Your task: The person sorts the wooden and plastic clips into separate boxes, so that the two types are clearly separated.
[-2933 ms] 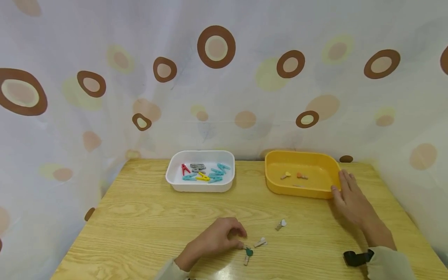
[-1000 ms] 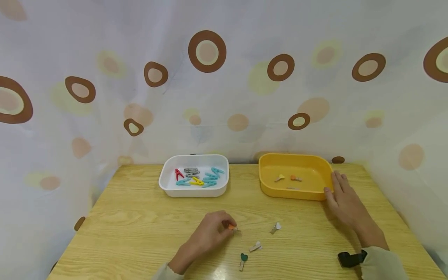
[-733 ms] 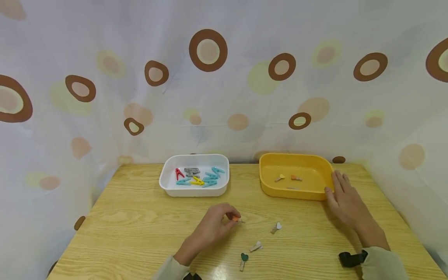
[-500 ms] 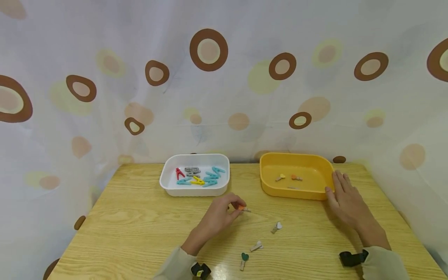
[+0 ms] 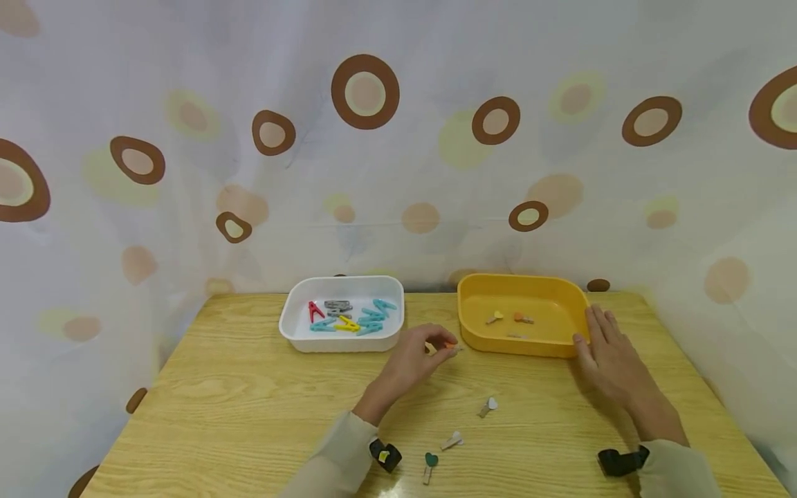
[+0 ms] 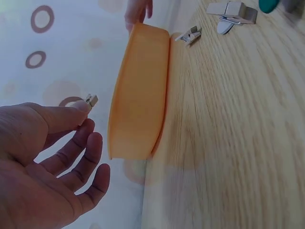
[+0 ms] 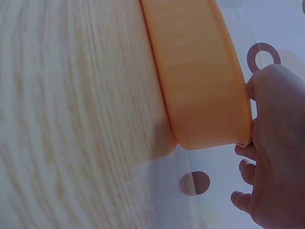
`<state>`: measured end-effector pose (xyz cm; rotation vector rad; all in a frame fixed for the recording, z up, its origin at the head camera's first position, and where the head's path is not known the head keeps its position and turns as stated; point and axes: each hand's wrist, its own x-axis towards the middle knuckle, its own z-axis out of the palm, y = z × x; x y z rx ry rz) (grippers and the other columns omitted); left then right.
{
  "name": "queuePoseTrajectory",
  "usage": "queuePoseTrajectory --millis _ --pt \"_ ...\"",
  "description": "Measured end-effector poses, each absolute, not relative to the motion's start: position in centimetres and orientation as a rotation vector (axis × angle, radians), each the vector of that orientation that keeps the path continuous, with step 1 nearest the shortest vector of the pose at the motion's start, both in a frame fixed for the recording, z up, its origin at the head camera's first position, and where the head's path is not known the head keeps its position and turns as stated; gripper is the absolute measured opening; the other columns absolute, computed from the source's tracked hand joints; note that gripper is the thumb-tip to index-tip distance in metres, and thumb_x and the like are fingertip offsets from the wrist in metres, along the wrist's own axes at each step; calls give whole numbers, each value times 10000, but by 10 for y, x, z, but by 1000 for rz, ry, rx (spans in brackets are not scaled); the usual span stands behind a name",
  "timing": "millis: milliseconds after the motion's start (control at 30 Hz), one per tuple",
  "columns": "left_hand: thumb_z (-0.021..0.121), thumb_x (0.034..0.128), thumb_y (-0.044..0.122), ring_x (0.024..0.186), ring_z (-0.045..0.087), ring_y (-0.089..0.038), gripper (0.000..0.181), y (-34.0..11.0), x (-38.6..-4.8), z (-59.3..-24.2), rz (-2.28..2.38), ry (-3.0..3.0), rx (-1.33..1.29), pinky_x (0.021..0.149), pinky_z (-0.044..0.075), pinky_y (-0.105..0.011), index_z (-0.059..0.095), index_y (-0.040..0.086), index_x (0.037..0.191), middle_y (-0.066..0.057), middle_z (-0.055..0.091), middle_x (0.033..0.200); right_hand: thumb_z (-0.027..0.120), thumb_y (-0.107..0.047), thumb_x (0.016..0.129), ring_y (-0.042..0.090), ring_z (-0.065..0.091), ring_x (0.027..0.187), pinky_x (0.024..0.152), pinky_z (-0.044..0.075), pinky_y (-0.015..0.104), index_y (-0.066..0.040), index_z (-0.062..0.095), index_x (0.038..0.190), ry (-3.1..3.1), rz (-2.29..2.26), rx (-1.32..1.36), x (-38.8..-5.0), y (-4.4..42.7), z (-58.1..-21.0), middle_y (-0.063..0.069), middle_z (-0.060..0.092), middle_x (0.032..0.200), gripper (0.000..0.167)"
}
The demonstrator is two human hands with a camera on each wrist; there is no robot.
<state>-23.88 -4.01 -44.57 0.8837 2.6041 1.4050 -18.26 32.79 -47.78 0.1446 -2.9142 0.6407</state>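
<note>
My left hand (image 5: 412,360) pinches a small wooden clothespin with an orange heart (image 5: 452,347) between thumb and index finger. It is held above the table, just left of the yellow tray (image 5: 519,345). In the left wrist view the wooden end of this clothespin (image 6: 92,99) pokes out past the thumb, while the other fingers hang loosely bent. My right hand (image 5: 619,366) rests with fairly straight fingers against the right end of the yellow tray. Inside that tray lie a yellow-heart clothespin (image 5: 495,317), an orange-heart clothespin (image 5: 524,318) and a thin pale piece.
Two white-heart clothespins, one nearer the tray (image 5: 488,407) and one closer to me (image 5: 452,440), lie on the wooden table (image 5: 249,415). A green-heart clothespin (image 5: 430,467) is in front. The white tray (image 5: 342,344) at back left holds several plastic and metal clips.
My left hand has picked up the orange-heart clothespin from beside the green one and carried it forward and right toward the yellow tray. The right hand stays on the tray.
</note>
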Motion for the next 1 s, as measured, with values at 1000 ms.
queuePoseTrajectory --millis 1000 --pt "781 923 95 856 659 -127 106 8 -272 -431 1449 2693 962 744 536 -182 751 83 1023 -1 727 986 269 -367 1128 507 -20 1527 1157 93 725 71 5 1606 -2928 681 122 -183 329 -475 311 1 1668 700"
